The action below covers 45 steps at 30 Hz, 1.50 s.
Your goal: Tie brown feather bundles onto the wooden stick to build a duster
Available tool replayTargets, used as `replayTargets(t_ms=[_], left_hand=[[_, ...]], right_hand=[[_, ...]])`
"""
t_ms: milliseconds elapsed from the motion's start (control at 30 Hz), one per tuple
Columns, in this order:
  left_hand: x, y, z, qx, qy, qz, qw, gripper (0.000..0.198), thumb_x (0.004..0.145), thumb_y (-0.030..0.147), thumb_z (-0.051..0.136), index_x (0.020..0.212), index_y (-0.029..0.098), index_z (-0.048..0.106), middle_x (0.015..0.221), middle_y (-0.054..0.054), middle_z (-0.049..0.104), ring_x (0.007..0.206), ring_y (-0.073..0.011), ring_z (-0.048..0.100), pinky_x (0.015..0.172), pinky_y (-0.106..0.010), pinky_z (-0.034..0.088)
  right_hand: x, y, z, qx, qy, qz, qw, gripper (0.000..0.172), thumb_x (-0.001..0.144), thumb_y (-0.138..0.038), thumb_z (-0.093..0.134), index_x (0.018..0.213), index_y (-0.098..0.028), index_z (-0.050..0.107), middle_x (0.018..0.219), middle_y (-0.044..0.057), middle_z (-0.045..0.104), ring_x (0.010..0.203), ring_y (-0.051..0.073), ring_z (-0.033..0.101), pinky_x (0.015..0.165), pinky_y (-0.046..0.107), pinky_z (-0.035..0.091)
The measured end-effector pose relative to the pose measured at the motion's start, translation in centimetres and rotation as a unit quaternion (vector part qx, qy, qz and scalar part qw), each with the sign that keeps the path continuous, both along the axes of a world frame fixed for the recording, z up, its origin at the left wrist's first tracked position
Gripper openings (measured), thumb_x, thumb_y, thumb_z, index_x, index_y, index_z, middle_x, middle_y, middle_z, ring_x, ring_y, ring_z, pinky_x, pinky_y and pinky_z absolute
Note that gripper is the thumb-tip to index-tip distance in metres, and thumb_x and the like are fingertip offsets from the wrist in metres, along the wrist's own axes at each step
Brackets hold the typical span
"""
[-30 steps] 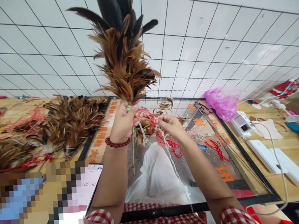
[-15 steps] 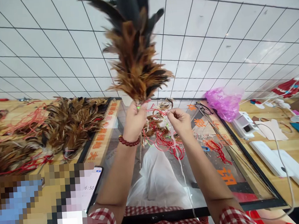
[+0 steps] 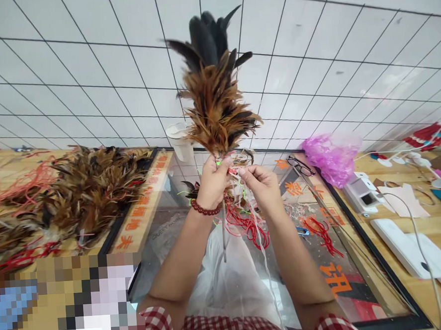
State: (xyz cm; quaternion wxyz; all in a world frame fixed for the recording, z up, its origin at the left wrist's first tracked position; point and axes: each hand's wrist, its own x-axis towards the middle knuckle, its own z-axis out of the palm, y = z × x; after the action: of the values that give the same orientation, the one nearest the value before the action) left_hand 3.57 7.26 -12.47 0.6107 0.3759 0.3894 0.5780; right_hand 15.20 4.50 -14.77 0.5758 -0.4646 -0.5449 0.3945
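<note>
My left hand is closed round the thin stick of a brown and black feather duster held upright. A bead bracelet sits on that wrist. My right hand pinches a red and white string right at the base of the feathers, touching the left hand. Loose red strings dangle below both hands, and the stick hangs down between my forearms.
A heap of feather bundles tied with red string lies on the wooden table at left. A black-framed glass panel lies under my hands, with glasses on it. A pink bag, white boxes and cables lie right.
The duster has shifted right and stands straighter, its top now fully in view. My right hand has moved in against my left hand at the feather base.
</note>
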Motion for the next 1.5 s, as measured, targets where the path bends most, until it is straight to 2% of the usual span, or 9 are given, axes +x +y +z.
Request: replayTargets(t_ms=[200,400,567,767,900,1067,1333,1400,1500], left_hand=[[-0.6,0.0,0.7,-0.048,-0.148,-0.116,0.981,0.038,0.073,0.028,0.076,0.074,0.018,0.039,0.054,0.010,0.039,0.035,0.0004,0.022,0.032,-0.012,0.012],[-2.3,0.4,1.5,-0.020,-0.077,0.064,0.995,0.031,0.078,0.028,0.072,0.081,0.020,0.042,0.056,0.008,0.047,0.036,-0.0015,0.032,0.032,-0.013,0.015],[-2.5,0.3,1.4,-0.004,-0.064,0.084,0.994,0.028,0.080,0.027,0.070,0.082,0.020,0.043,0.057,0.008,0.050,0.034,-0.0006,0.029,0.032,-0.013,0.016],[-0.4,-0.5,0.6,0.032,-0.061,0.078,0.995,0.026,0.075,0.027,0.073,0.087,0.020,0.050,0.057,0.008,0.052,0.037,-0.0025,0.038,0.034,-0.014,0.021],[0.1,-0.7,0.3,0.064,-0.076,0.065,0.993,0.028,0.072,0.026,0.076,0.084,0.018,0.052,0.059,0.006,0.054,0.045,-0.0039,0.047,0.039,-0.014,0.030],[-0.8,-0.8,0.9,-0.008,-0.058,0.019,0.998,0.027,0.078,0.027,0.071,0.085,0.019,0.047,0.057,0.009,0.048,0.035,-0.0009,0.032,0.033,-0.012,0.017],[-2.7,-0.5,2.0,-0.032,-0.095,0.003,0.995,0.029,0.081,0.023,0.068,0.081,0.020,0.040,0.057,0.010,0.043,0.034,0.0003,0.025,0.033,-0.010,0.013],[-2.7,-0.2,1.7,-0.023,-0.087,0.019,0.996,0.027,0.081,0.023,0.068,0.081,0.020,0.041,0.056,0.010,0.043,0.033,0.0000,0.025,0.032,-0.011,0.013],[-2.4,0.1,1.0,-0.004,-0.066,0.059,0.996,0.024,0.080,0.023,0.067,0.083,0.020,0.044,0.055,0.010,0.044,0.032,-0.0005,0.025,0.032,-0.012,0.012]], right_hand=[[1.0,2.1,-1.5,-0.021,0.070,-0.036,0.997,0.040,0.069,-0.057,0.067,0.064,-0.020,0.053,0.055,-0.004,0.043,0.050,0.009,0.033,0.048,0.023,0.028],[5.9,2.5,-0.7,0.062,0.148,-0.151,0.975,0.036,0.074,-0.052,0.061,0.069,-0.022,0.043,0.068,-0.001,0.052,0.057,0.011,0.043,0.056,0.024,0.037],[8.2,1.2,0.1,0.111,-0.125,-0.260,0.951,0.018,0.075,-0.036,0.064,0.076,-0.019,0.058,0.082,0.004,0.059,0.074,0.016,0.051,0.075,0.031,0.043],[1.6,-1.2,0.8,0.164,-0.218,-0.081,0.959,0.013,0.081,-0.035,0.067,0.081,-0.022,0.066,0.083,0.003,0.065,0.079,0.017,0.057,0.077,0.033,0.046],[-1.2,-1.8,0.8,0.215,-0.233,-0.031,0.948,0.005,0.082,-0.025,0.065,0.084,-0.021,0.066,0.088,0.004,0.066,0.085,0.018,0.060,0.079,0.033,0.046],[0.7,-1.7,1.0,0.200,-0.187,-0.027,0.961,0.011,0.086,-0.021,0.057,0.076,-0.020,0.061,0.082,0.002,0.065,0.082,0.016,0.060,0.079,0.032,0.045],[9.0,0.0,1.1,0.191,0.085,-0.239,0.948,0.009,0.078,-0.021,0.062,0.074,-0.021,0.054,0.082,0.001,0.067,0.061,0.012,0.058,0.059,0.026,0.045],[11.4,-0.7,1.7,0.193,0.170,-0.223,0.940,0.013,0.075,-0.021,0.065,0.072,-0.022,0.053,0.075,-0.001,0.065,0.053,0.011,0.054,0.052,0.026,0.043],[13.7,-2.5,2.6,0.182,0.218,-0.075,0.956,0.014,0.074,-0.029,0.069,0.070,-0.024,0.057,0.055,-0.007,0.053,0.038,0.008,0.038,0.044,0.025,0.037]])
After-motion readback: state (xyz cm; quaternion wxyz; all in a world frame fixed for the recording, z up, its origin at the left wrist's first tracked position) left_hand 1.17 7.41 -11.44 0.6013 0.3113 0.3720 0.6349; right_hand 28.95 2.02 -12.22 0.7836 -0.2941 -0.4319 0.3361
